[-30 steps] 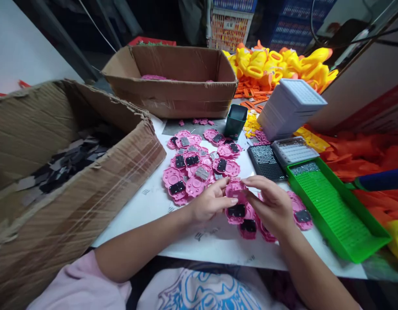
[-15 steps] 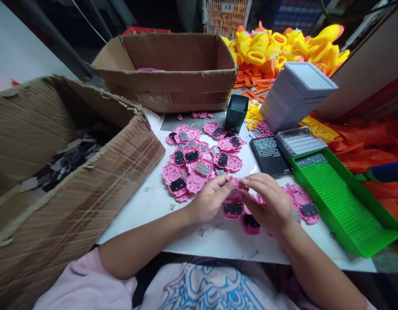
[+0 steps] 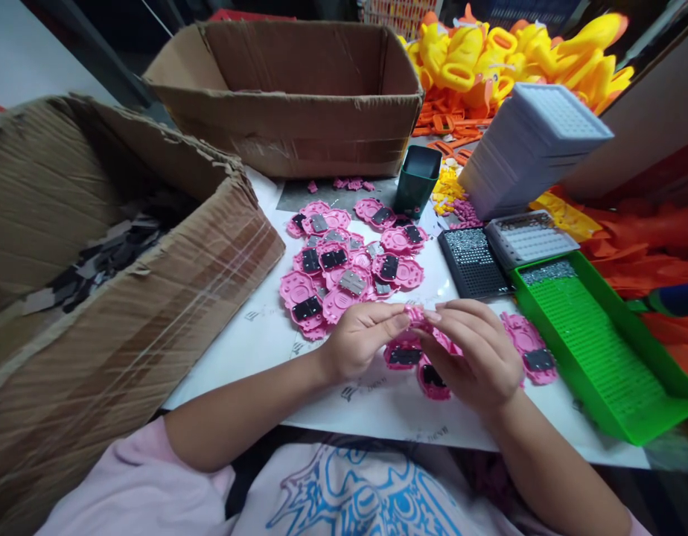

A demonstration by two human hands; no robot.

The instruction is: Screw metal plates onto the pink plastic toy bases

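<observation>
Between my two hands a small pink plastic part is pinched, mostly covered by the fingers. My left hand grips its left side with thumb and forefinger. My right hand holds its right side with the fingertips, the other fingers stretched out over it. Just below lie pink plastic casings with black covers, partly hidden by my right hand. To the left and beyond spreads a heap of similar pink casings, with black or grey covers. Another pink casing lies right of my right hand.
A cardboard box with black and grey pieces stands at left, another cardboard box behind. A dark green cup, a black tray of screws, a green tray and stacked white trays stand at right. Yellow toys lie beyond.
The view has tilted down slightly, so the boxes and trays sit higher in it. Both hands keep their pinch on the pink part, with only slight finger movement.
</observation>
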